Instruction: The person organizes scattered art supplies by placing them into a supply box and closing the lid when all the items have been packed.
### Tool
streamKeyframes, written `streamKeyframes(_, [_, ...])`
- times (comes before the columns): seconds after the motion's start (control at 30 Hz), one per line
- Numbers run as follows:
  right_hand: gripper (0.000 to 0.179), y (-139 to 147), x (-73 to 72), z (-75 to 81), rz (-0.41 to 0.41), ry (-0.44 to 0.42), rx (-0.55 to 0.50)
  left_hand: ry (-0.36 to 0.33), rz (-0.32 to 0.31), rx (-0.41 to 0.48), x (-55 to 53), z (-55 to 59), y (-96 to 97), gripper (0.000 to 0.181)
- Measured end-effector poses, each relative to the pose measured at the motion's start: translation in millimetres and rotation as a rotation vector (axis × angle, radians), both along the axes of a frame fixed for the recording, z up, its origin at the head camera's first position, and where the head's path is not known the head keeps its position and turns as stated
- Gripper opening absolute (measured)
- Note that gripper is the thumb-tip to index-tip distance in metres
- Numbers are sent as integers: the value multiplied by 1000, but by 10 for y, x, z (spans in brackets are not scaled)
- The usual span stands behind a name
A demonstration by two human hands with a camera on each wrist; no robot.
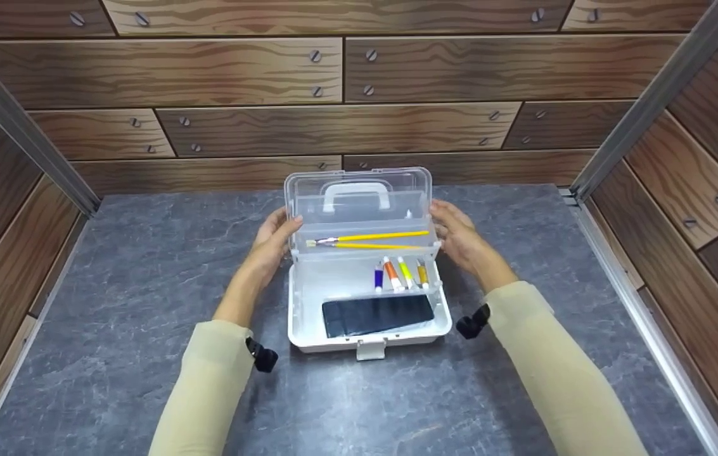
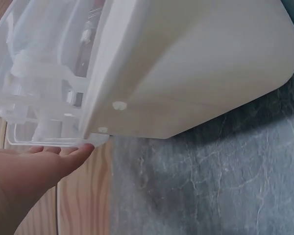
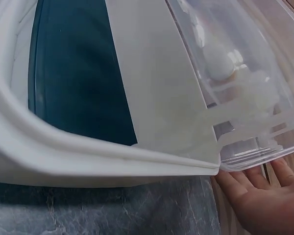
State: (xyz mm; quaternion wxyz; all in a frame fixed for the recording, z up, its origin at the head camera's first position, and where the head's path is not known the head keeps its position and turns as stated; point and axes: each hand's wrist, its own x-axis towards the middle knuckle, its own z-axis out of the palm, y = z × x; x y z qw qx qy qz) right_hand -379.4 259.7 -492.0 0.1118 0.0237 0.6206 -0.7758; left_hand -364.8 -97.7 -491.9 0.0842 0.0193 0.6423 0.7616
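Observation:
A white plastic storage box (image 1: 303, 297) stands with its clear lid (image 1: 308, 183) raised at the back and its white latch (image 1: 371, 350) at the front. My left hand (image 1: 268, 244) holds the lid's left side, thumb lying over the near edge. At the opposite side, my right hand (image 1: 460, 237) grips the lid edge, its fingertips partly behind the clear plastic. Two yellow-handled paintbrushes (image 1: 378, 236) lie in a translucent tray (image 1: 359, 254) lifted with the lid. Inside the box, several small paint tubes (image 1: 391, 273) lie behind a black smartphone (image 1: 378, 315).
Underneath is a dark grey marbled tabletop (image 1: 143, 316). Wood-patterned panels (image 1: 238, 69) enclose the back and both sides, with metal rails (image 1: 644, 323) along the edges. A white carry handle (image 1: 357, 188) shows on the raised lid.

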Motion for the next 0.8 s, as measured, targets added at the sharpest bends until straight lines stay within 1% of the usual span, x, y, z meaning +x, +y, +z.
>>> streamKeyframes(0.13, [42, -4, 46, 35, -15, 22, -38, 38, 30, 24, 67, 29, -11, 65])
streamKeyframes(0.3, [38, -15, 120, 81, -40, 40, -62, 73, 66, -6, 147, 53, -32, 63])
streamKeyframes(0.4, [41, -10, 177, 97, -51, 55, -79, 93, 86, -12, 196, 67, -39, 61])
streamKeyframes(0.6, [54, 29, 306, 117, -50, 75, -108, 132, 101, 7, 319, 139, -22, 59])
streamKeyframes(0.7, [66, 42, 366, 123, -43, 91, -105, 149, 83, -10, 372, 177, -20, 63])
streamKeyframes(0.8, [77, 44, 422, 133, -45, 110, -111, 151, 61, -27, 412, 210, -20, 68])
